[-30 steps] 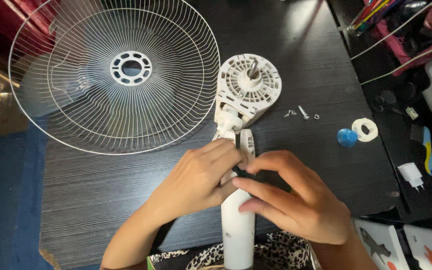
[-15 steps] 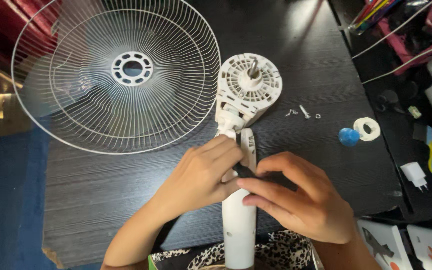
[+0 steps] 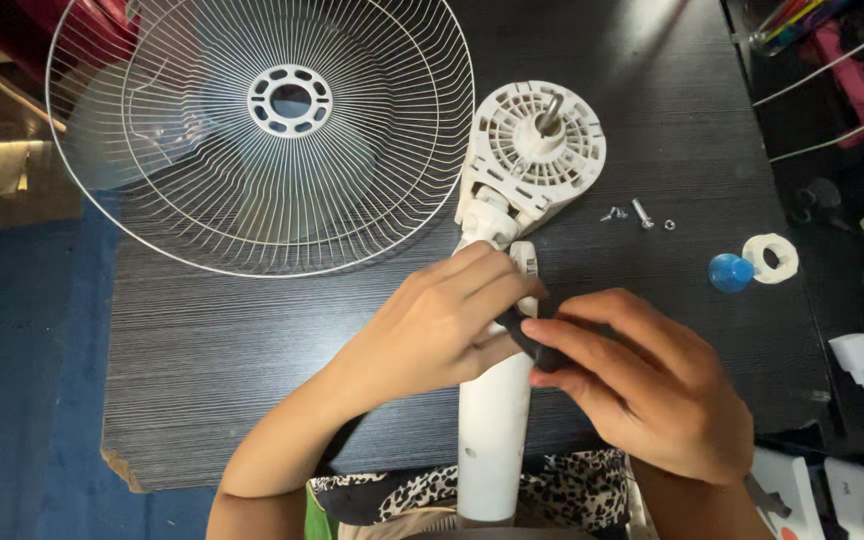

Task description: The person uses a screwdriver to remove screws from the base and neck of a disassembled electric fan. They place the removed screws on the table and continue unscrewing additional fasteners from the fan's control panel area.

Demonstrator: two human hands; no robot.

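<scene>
Head view looks down on a dark surface (image 3: pixel 202 340) where a white fan body (image 3: pixel 497 400) lies lengthwise, its round motor housing (image 3: pixel 537 150) at the far end and its pole toward the person. The left hand (image 3: pixel 432 325) rests curled on the fan's neck, while the right hand (image 3: pixel 642 385) pinches a small black tool (image 3: pixel 532 345) against it. A wire fan guard (image 3: pixel 262 130) lies to the left, with screws (image 3: pixel 637 213), a blue knob (image 3: pixel 729 272) and a white ring (image 3: pixel 770 257) to the right.
</scene>
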